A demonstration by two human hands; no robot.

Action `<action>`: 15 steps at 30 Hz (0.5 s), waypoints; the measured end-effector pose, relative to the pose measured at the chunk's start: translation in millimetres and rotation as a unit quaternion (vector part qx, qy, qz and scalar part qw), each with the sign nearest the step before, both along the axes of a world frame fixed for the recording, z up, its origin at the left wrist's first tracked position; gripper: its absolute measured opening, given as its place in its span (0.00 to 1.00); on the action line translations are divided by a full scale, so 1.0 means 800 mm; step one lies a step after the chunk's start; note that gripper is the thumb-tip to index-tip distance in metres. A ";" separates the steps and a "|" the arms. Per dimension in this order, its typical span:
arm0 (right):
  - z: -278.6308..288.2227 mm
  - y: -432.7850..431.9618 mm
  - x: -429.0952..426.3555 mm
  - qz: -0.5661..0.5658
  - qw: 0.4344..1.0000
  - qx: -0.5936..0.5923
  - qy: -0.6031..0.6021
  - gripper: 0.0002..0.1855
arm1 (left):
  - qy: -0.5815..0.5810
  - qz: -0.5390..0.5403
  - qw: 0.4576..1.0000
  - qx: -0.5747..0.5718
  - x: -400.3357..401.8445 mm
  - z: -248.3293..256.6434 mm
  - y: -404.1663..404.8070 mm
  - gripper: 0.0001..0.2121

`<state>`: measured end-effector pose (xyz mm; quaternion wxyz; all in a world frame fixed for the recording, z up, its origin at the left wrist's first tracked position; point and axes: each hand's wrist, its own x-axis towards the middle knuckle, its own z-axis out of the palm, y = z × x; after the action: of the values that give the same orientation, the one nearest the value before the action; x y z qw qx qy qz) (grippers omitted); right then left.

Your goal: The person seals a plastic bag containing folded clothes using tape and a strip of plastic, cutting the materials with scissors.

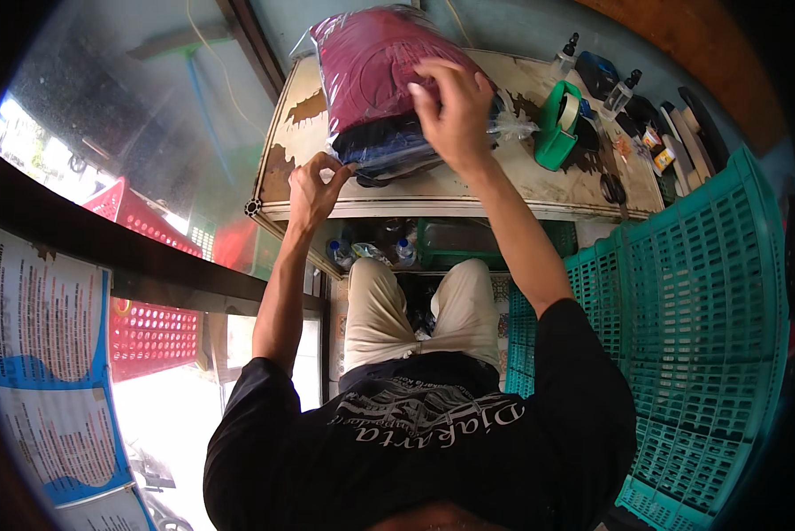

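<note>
A clear plastic bag (364, 86) packed with folded clothes, maroon on top and dark blue below, lies on the worn table (397, 197). At its near left corner, my left hand (314, 189) pinches the plastic between thumb and fingers. Over the right part of the bag is my right hand (454, 109), fingers spread and curved, with nothing visible in them. Whether its fingertips touch the plastic I cannot tell. A gathered, crumpled end of the plastic sticks out to the right, beside a green tape dispenser (551, 143) holding a tape roll (568, 111).
Scissors (613, 186) lie near the table's right front edge. Two spray bottles (619, 96) (563, 58) stand at the back right. Tall green plastic baskets (696, 305) rise at my right. A glass pane (165, 86) borders the left side. Bottles (405, 252) sit beneath the tabletop.
</note>
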<state>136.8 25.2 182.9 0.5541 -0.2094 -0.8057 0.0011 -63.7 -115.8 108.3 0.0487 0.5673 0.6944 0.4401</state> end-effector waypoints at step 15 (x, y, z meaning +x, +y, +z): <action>-0.034 -0.011 0.117 0.068 0.967 0.008 -0.246 0.12 | 0.216 0.298 0.912 0.180 -0.071 -0.024 0.012 0.12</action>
<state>230.5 16.6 155.5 0.3391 -0.1434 -0.9296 -0.0194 -120.9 -106.3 89.0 -0.3391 0.4145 0.7337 0.4183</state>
